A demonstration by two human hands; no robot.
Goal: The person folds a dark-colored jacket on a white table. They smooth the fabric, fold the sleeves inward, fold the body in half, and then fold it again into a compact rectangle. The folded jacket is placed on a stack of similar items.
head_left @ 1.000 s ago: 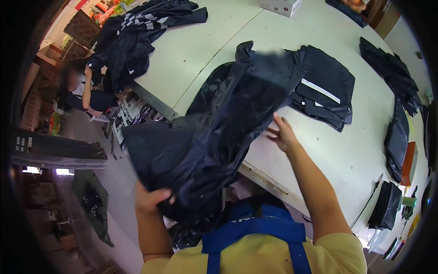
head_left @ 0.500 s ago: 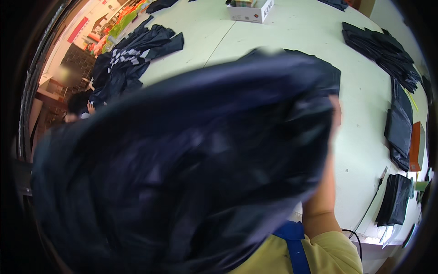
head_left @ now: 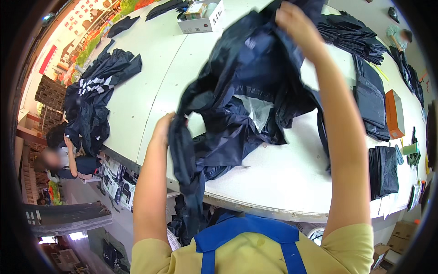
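A dark navy jacket [head_left: 228,77] of thin, slightly shiny fabric hangs spread between my hands above the white table. What looks like a zipper runs down one edge, and a pale, see-through patch shows in its middle. My right hand [head_left: 294,27] is raised at the far side, fingers closed on the jacket's upper part. Lower and to the left, my left hand [head_left: 163,129] grips the other edge, its fingertips partly hidden behind the fabric. The jacket's lower part droops over the table's near edge.
On the white table [head_left: 137,91] stand a white box [head_left: 200,23] with small items and an orange box [head_left: 394,114]. Folded dark garments [head_left: 372,96] line the right side. A checker-trimmed dark garment [head_left: 98,86] lies left, beside another person [head_left: 64,157]. A second person [head_left: 398,39] is far right.
The jacket, blurred and filling the view before, has swung up and away from me. My right hand has risen farther out; my left hand and forearm have come into sight.
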